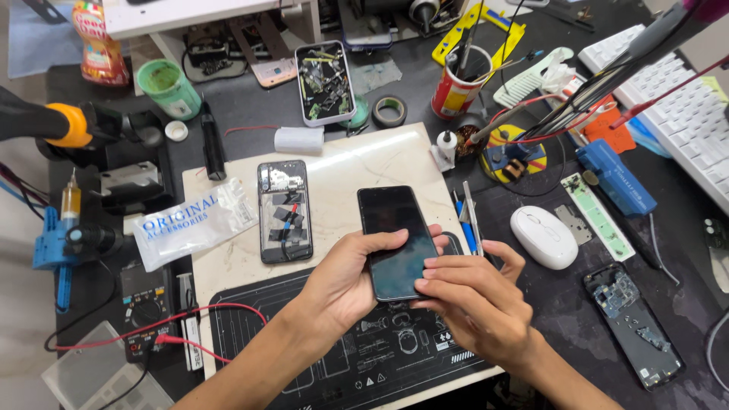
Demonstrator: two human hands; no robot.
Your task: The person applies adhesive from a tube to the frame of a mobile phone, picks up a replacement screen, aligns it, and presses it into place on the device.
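Observation:
A black phone (393, 228) with a dark screen lies over the pale marble board (342, 171) and the black repair mat (304, 364). My left hand (345, 281) grips its left edge and lower part. My right hand (471, 300) presses fingertips on the lower right corner of the screen. To the left, an opened phone body (285, 212) with exposed parts lies flat on the board.
A clear printed plastic bag (194, 224) lies left of the board. A white mouse (543, 237), tweezers (471, 216), another opened phone (634, 323), a blue tool (615, 178) and a keyboard (676, 106) sit right. A tin of parts (325, 82), tape roll (389, 111) and multimeter (144, 311) surround.

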